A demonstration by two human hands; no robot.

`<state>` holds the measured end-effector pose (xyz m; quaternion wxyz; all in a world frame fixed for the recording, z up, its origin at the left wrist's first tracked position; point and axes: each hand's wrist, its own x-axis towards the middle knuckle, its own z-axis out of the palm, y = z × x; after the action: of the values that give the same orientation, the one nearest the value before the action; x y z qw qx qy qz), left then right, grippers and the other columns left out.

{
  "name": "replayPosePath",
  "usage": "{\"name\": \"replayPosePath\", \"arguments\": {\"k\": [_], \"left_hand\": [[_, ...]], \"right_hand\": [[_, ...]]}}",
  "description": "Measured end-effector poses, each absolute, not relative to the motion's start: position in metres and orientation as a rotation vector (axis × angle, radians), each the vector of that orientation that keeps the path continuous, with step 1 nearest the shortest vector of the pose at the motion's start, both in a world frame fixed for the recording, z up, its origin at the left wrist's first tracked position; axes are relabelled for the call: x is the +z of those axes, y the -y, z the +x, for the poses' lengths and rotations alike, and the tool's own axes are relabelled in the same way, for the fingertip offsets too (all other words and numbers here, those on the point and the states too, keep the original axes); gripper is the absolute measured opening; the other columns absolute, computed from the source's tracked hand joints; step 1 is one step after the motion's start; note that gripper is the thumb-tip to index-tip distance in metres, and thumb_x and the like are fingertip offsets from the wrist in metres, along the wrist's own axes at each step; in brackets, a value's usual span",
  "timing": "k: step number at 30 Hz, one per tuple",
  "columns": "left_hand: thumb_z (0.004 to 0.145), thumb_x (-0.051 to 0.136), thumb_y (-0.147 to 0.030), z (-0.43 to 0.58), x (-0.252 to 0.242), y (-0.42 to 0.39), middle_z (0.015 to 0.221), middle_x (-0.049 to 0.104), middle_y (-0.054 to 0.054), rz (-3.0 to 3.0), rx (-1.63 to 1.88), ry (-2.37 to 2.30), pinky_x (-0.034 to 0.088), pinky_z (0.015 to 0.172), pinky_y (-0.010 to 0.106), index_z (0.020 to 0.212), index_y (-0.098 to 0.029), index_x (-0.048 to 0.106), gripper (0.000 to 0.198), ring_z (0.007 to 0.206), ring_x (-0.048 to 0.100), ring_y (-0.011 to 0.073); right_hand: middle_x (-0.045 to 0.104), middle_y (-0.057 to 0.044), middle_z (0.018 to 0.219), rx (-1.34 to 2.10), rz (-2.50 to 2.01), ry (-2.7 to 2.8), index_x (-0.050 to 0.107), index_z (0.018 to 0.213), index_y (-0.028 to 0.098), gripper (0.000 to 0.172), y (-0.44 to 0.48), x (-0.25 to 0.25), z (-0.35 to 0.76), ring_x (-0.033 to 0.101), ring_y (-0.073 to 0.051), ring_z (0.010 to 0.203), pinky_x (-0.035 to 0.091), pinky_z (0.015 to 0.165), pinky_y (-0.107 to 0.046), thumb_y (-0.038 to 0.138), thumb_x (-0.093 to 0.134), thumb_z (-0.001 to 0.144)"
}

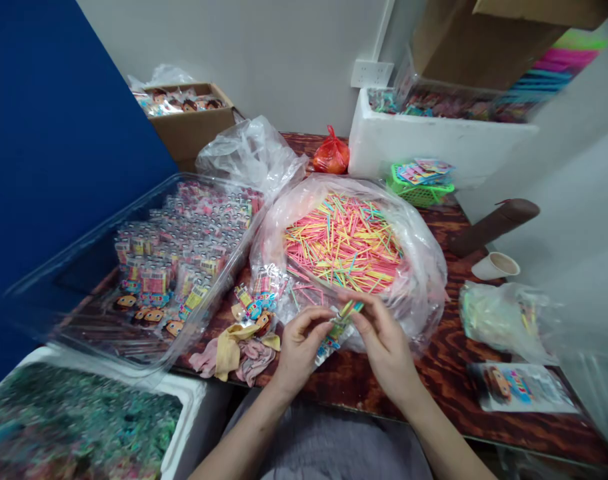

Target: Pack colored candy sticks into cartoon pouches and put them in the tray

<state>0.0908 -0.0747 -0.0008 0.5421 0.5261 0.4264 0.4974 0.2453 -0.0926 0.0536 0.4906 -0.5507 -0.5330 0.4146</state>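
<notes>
Close to the table's front edge, my left hand (307,343) pinches a small printed plastic packet (329,343). My right hand (387,343) closes on a few short coloured sticks (351,308), yellow and green, at the packet's top. Whether the sticks are inside the packet's mouth I cannot tell. Just beyond both hands lies a large clear bag (424,247), rolled open, heaped with thin pink, yellow and blue sticks (341,243). To the left of my left hand are several filled packets (257,300) with cartoon-head pieces, and crumpled pink and yellow cloth scraps (229,353).
A clear plastic tray (224,283) of filled packets stands left. A foam box (184,407) sits lower left, another (434,143) back right. Around them are a carton (189,127), green basket (419,190), red bag (331,157), brown bottle (494,227) and paper cup (495,267).
</notes>
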Motion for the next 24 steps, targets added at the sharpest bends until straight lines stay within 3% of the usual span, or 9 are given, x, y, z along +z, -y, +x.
{"name": "replayPosePath", "arguments": {"k": [5, 9, 14, 16, 20, 24], "left_hand": [[0.085, 0.063, -0.026, 0.092, 0.003, 0.078, 0.093, 0.07, 0.006, 1.193, 1.183, -0.993, 0.05, 0.087, 0.03, 0.092, -0.018, 0.07, 0.012, 0.091, 0.064, 0.0189], [0.087, 0.061, -0.027, 0.08, 0.01, 0.079, 0.093, 0.07, 0.006, 1.246, 1.134, -0.99, 0.05, 0.086, 0.03, 0.091, -0.018, 0.069, 0.013, 0.092, 0.064, 0.0191], [0.094, 0.046, -0.035, 0.021, 0.004, 0.065, 0.107, 0.068, 0.009, 1.524, 1.144, -1.59, 0.047, 0.091, 0.035, 0.107, -0.02, 0.064, 0.027, 0.102, 0.062, 0.0231], [0.092, 0.048, -0.037, -0.001, -0.002, 0.054, 0.116, 0.065, 0.013, 1.771, 0.936, -1.936, 0.044, 0.094, 0.041, 0.113, -0.018, 0.062, 0.032, 0.108, 0.06, 0.0286], [0.093, 0.044, -0.044, -0.015, -0.014, 0.032, 0.12, 0.061, 0.022, 1.964, 0.382, -2.274, 0.048, 0.084, 0.045, 0.122, -0.011, 0.058, 0.046, 0.098, 0.063, 0.0338], [0.091, 0.05, -0.037, -0.012, -0.028, 0.02, 0.131, 0.054, 0.021, 1.946, 0.421, -2.257, 0.046, 0.092, 0.047, 0.132, -0.013, 0.051, 0.048, 0.109, 0.059, 0.0339]], "right_hand": [[0.064, -0.007, 0.11, 0.702, -1.372, 1.521, 0.064, 0.099, 0.026, 0.014, 0.095, 0.048, 0.24, 0.058, -0.024, 0.108, 0.043, 0.095, -0.038, 0.026, 0.051, 0.094], [0.06, -0.004, 0.088, 0.728, -1.361, 1.634, 0.06, 0.085, 0.024, 0.016, 0.094, 0.046, 0.236, 0.058, -0.02, 0.086, 0.045, 0.077, -0.031, 0.021, 0.048, 0.095], [0.058, -0.003, 0.084, 0.774, -1.281, 1.605, 0.057, 0.085, 0.023, 0.015, 0.092, 0.051, 0.235, 0.056, -0.019, 0.081, 0.043, 0.073, -0.03, 0.023, 0.047, 0.096], [0.059, -0.003, 0.082, 0.968, -1.214, 1.629, 0.057, 0.082, 0.023, 0.016, 0.088, 0.049, 0.233, 0.057, -0.019, 0.079, 0.043, 0.072, -0.029, 0.024, 0.048, 0.096], [0.056, -0.001, 0.077, 1.043, -1.23, 1.681, 0.056, 0.077, 0.021, 0.018, 0.078, 0.041, 0.225, 0.054, -0.017, 0.075, 0.04, 0.07, -0.028, 0.024, 0.049, 0.094], [0.055, 0.0, 0.076, 1.104, -1.249, 1.612, 0.055, 0.078, 0.02, 0.017, 0.069, 0.039, 0.218, 0.053, -0.015, 0.074, 0.039, 0.07, -0.026, 0.023, 0.049, 0.093]]}}
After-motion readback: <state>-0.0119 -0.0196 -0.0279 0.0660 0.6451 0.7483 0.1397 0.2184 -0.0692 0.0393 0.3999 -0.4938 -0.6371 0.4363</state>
